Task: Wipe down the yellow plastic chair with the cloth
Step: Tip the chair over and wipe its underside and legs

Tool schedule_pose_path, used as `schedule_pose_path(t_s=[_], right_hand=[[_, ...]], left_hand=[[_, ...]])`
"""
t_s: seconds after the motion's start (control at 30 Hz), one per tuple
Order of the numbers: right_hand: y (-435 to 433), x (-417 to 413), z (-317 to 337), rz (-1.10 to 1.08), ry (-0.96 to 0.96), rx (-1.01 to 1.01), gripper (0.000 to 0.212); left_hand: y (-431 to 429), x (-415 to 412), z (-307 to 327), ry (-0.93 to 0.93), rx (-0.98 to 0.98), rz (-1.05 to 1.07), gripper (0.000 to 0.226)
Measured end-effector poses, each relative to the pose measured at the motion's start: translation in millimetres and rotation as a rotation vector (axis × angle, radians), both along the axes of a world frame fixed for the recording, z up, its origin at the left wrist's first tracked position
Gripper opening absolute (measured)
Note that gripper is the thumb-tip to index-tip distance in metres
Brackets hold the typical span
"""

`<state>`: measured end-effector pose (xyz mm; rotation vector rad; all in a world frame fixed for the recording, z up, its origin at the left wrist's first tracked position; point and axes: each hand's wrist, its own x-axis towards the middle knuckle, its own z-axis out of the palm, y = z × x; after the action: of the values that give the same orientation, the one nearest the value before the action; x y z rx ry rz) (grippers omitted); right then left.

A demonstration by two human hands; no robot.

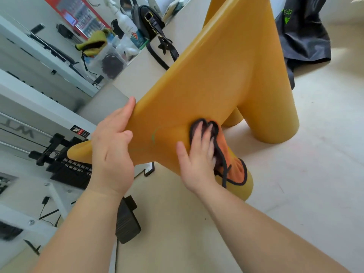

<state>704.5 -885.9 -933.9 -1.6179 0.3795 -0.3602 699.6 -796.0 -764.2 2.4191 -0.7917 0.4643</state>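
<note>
Plastic of the stiff, smooth yellow moulded chair (216, 85), tipped on the pale floor (325, 134), looks light but slippery: left hand (112, 146) grips its narrow end, right hand (199, 154) presses the black-edged orange cloth (232, 166) flat-fingered against its flank.

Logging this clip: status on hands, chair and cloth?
Left hand grips yellow chair edge. Right hand presses orange cloth flat on its side. Nothing in the way.

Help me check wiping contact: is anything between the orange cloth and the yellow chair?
Nothing visible. The right hand presses the black-edged orange cloth against the yellow plastic chair; the left hand grips its edge.
</note>
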Motion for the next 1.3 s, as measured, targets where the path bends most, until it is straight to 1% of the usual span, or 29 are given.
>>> schedule_pose_path(t_s=[0.07,0.1,0.13,0.2,0.23,0.3,0.37,0.43,0.47,0.5,0.57,0.63,0.67,0.77,0.8,0.83,0.87,0.93,0.97,1.03,1.1,1.13,1.17,1.23,1.3], right_hand=[[-19,12,-4,-0.017,0.139,0.14,0.093],[-23,14,-3,-0.012,0.178,0.182,0.093],[-22,13,0,-0.007,0.191,0.2,0.095],[-9,2,12,0.01,0.153,0.183,0.103],[2,-6,20,0.021,0.115,0.152,0.106],[22,-22,34,0.003,0.036,0.07,0.102],[27,-30,40,-0.118,-0.01,-0.061,0.095],[18,-28,32,-0.26,-0.042,-0.254,0.087],[12,-24,23,-0.285,-0.072,-0.32,0.082],[5,-20,11,-0.279,-0.105,-0.37,0.077],[-7,-9,-19,-0.197,-0.141,-0.395,0.072],[-16,3,-43,-0.09,-0.105,-0.335,0.08],[-19,8,-51,-0.075,-0.054,-0.277,0.086],[-15,15,-45,-0.147,0.12,-0.101,0.103],[-7,12,-35,-0.157,0.117,-0.088,0.109],[5,5,-24,-0.151,0.06,-0.101,0.113],[20,-5,-11,-0.121,-0.038,-0.124,0.114],[50,-24,14,-0.018,-0.24,-0.185,0.109],[61,-30,21,0.03,-0.301,-0.207,0.106],[69,-29,20,0.048,-0.339,-0.211,0.101],[59,-15,2,-0.038,-0.296,-0.256,0.102],[51,-7,-10,-0.095,-0.24,-0.252,0.103],[39,0,-21,-0.158,-0.168,-0.196,0.106],[12,13,-40,-0.266,-0.032,0.007,0.102],[-7,18,-46,-0.289,0.025,0.136,0.098]], left_hand=[[3,-1,2,0.027,0.014,-0.011,0.064],[3,-2,3,0.025,0.029,-0.02,0.063],[3,-2,2,0.017,0.04,-0.024,0.063],[3,-1,1,0.002,0.032,-0.02,0.062],[2,-1,0,-0.005,0.02,-0.022,0.061],[0,0,-2,-0.032,0.013,-0.034,0.061],[0,2,-3,-0.064,0.034,-0.042,0.064],[2,4,-4,-0.078,0.045,-0.044,0.067],[3,6,-4,-0.082,0.044,-0.046,0.066],[4,7,-5,-0.082,0.041,-0.051,0.065],[4,9,-6,-0.089,0.039,-0.061,0.064],[5,10,-8,-0.125,0.059,-0.066,0.063],[5,10,-8,-0.144,0.067,-0.066,0.062],[5,10,-11,-0.168,0.058,-0.066,0.061],[5,11,-12,-0.169,0.042,-0.067,0.061],[5,12,-13,-0.17,0.026,-0.068,0.061],[5,13,-13,-0.177,0.018,-0.069,0.062],[5,15,-14,-0.214,0.028,-0.079,0.064],[4,15,-15,-0.228,0.033,-0.084,0.065],[3,16,-14,-0.227,0.034,-0.083,0.065],[4,14,-13,-0.208,0.033,-0.088,0.064],[5,14,-13,-0.198,0.027,-0.098,0.063],[5,13,-13,-0.186,0.018,-0.105,0.062],[5,12,-12,-0.164,0.002,-0.104,0.061],[4,11,-12,-0.155,-0.003,-0.108,0.059]])
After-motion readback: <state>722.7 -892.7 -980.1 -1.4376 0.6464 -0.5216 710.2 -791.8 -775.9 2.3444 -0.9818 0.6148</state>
